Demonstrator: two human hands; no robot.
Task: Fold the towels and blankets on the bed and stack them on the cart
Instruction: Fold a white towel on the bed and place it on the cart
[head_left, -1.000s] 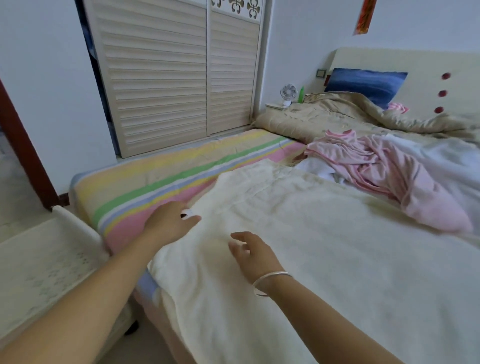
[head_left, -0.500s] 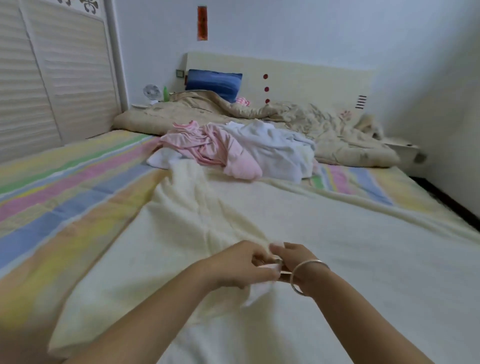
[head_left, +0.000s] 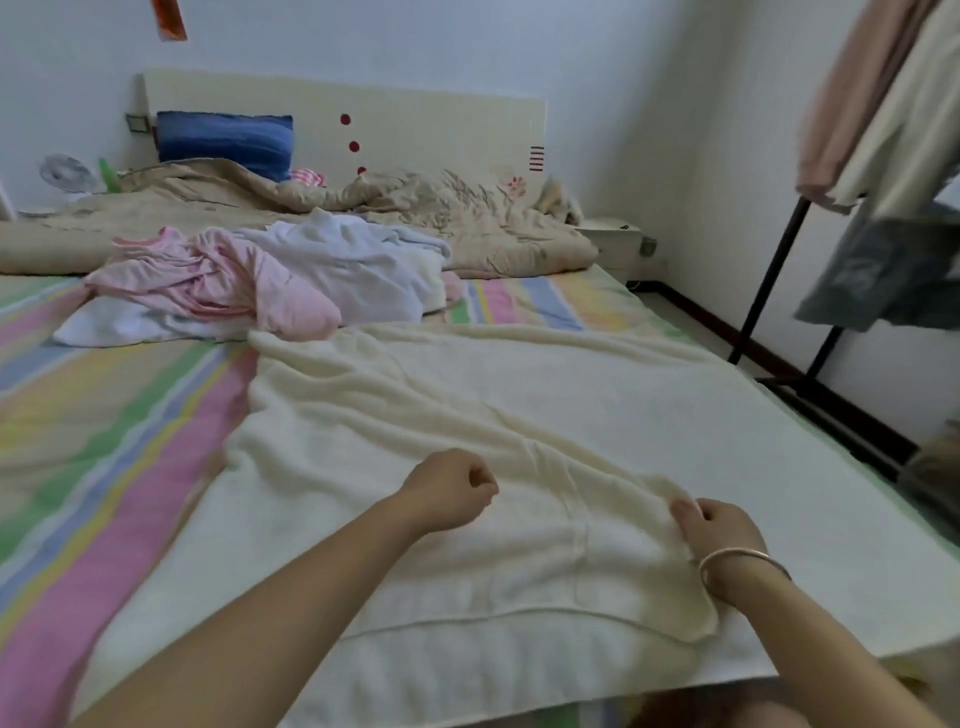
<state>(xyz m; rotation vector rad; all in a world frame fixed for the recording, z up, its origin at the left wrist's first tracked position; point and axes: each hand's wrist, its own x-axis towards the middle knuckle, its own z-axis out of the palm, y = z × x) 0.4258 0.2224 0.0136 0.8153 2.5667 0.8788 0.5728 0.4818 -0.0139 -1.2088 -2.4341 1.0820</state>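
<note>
A large cream blanket (head_left: 519, 415) lies spread over the near half of the striped bed (head_left: 104, 415), with one layer folded across it toward the right. My right hand (head_left: 719, 527), wearing a bangle, grips a raised ridge of that folded layer near its corner. My left hand (head_left: 452, 488) hovers just over the blanket's middle, fingers curled into a fist with nothing visible in them. Farther back lie a crumpled pink cloth (head_left: 223, 280) and a white towel (head_left: 358, 265) in a heap. The cart is out of view.
A beige quilt (head_left: 467, 218) and a blue pillow (head_left: 223, 140) lie against the headboard (head_left: 415, 119). A small fan (head_left: 65, 174) stands at the far left. A black clothes rack (head_left: 769, 291) with hanging garments stands right of the bed, beside a nightstand (head_left: 615, 244).
The view swung right. My hands, together on the blanket's corner half a second ago, have parted: the right carried the fold rightward, and the left let go and stayed near the middle.
</note>
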